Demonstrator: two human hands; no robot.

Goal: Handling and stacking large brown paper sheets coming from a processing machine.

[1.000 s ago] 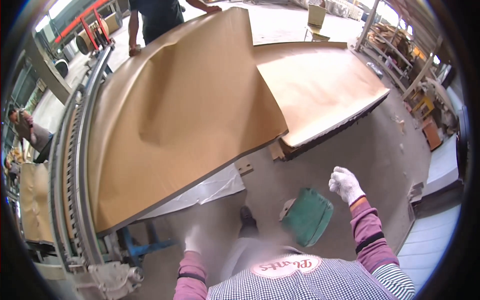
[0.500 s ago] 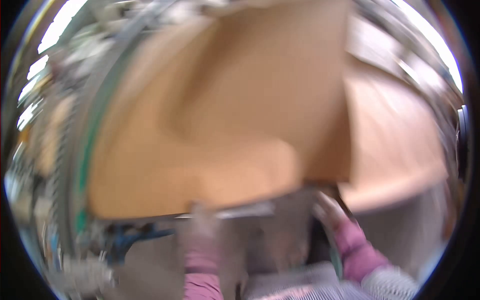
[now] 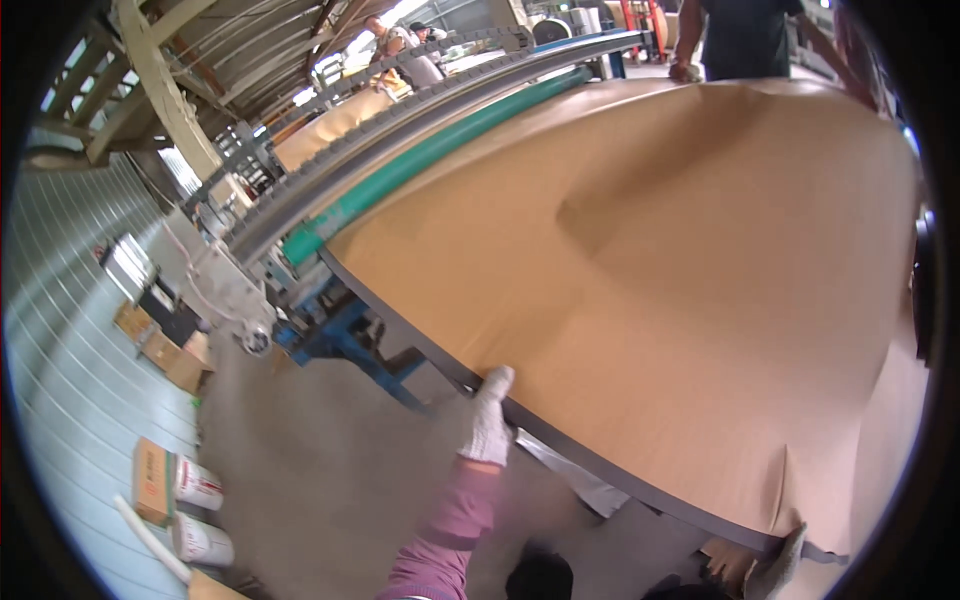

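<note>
Brown-faced sheet point(image 3: 660, 330): gripping its dark edge point(image 3: 600, 468) with the gloved left hand point(image 3: 488, 425), ideally supporting evenly without buckling it; not discerning the right hand's hold.

The brown sheet point(image 3: 650, 280) hides most left hand point(image 3: 487, 430) fingers.

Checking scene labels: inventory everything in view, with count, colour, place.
sheet: 1, brown, centre to right
roller: 1, green, along sheet's far-left side
railed machine: 1, grey, behind roller
framework: 1, blue, under sheet's left corner
buckets: 2, white, lower left
boxes: several, brown, left
wall: 1, pale blue, left
floor: 1, grey, below
co-workers: at least 3, one dark-shirted, top
left hand: 1, white-gloved, gripping sheet's near edge
right hand: probably 1, greyish, lower right, unclear
</note>
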